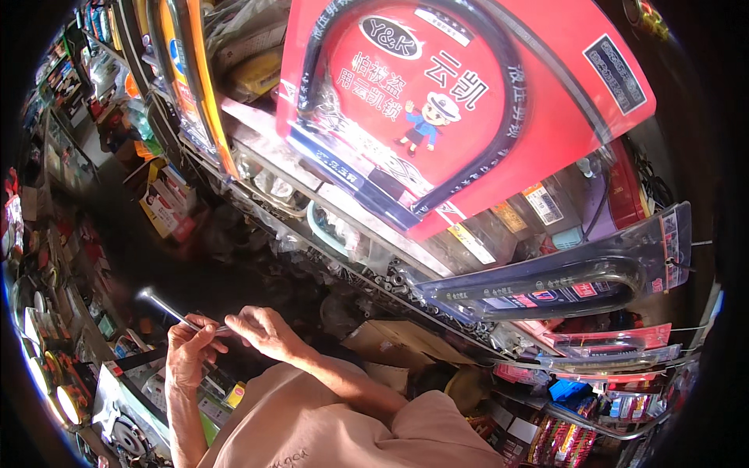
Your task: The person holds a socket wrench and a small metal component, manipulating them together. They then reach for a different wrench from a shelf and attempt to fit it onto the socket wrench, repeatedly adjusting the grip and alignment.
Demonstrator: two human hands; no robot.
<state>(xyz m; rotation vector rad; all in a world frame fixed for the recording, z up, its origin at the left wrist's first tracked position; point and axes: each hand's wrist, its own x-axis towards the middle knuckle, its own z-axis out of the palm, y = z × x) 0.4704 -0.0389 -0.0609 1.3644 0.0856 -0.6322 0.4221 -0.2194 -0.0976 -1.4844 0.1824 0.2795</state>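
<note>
A slim, shiny metal rod (168, 306) slants up to the left, out in front of my body at the lower left. Its far tip catches a bright glint, and I cannot make out its exact kind. My left hand (189, 351) is closed round the rod's lower part, with the thumb on top. Close beside it, my right hand (267, 332) pinches at the rod's near end, which the fingers partly hide. My right forearm (351, 382) crosses in front of my light brown shirt (335, 437).
A large red card-backed U-shaped lock (468, 101) hangs high in front. Another packaged black lock (546, 288) hangs at the right. A shelf with bolts and fittings (390, 281) runs between. Opened cardboard (398, 343) lies beyond my right arm; crowded shelves (62, 257) line the left.
</note>
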